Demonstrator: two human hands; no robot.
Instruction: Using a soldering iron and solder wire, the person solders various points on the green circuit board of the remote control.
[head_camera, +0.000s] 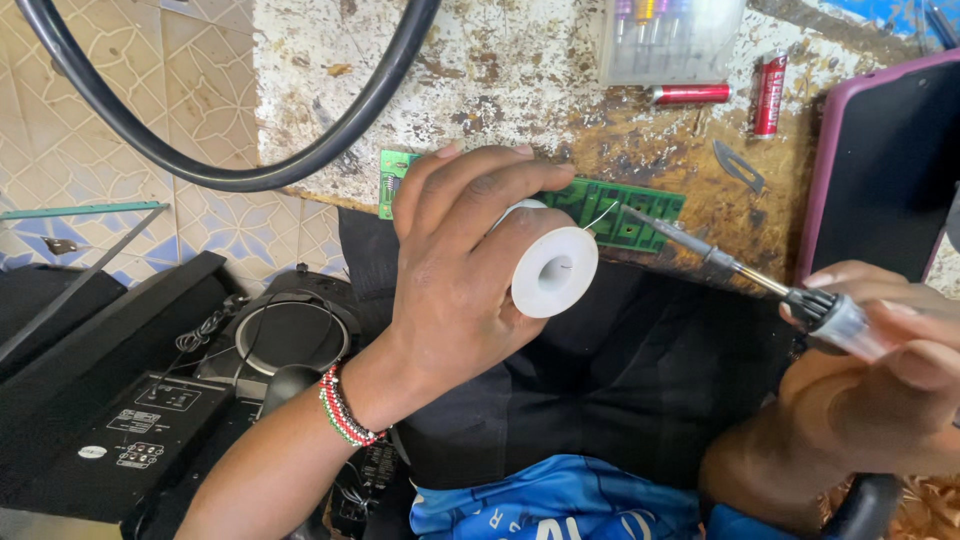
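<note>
My left hand (455, 265) grips a white spool of solder wire (555, 268), with a thin strand of wire reaching toward a green circuit board (640, 210) that lies at the edge of a worn workbench (520, 70). My right hand (880, 370) holds a soldering iron (740, 270) by its clear handle. The iron's metal tip points left and meets the wire end over the board. A beaded bracelet (345, 408) circles my left wrist.
Two red batteries (768, 92) and a clear plastic case (670, 35) lie at the back of the bench. A dark tablet in a purple case (880, 170) stands at right. A thick black cable (250, 170) loops at left above a black speaker unit (150, 400). Dark cloth covers my lap.
</note>
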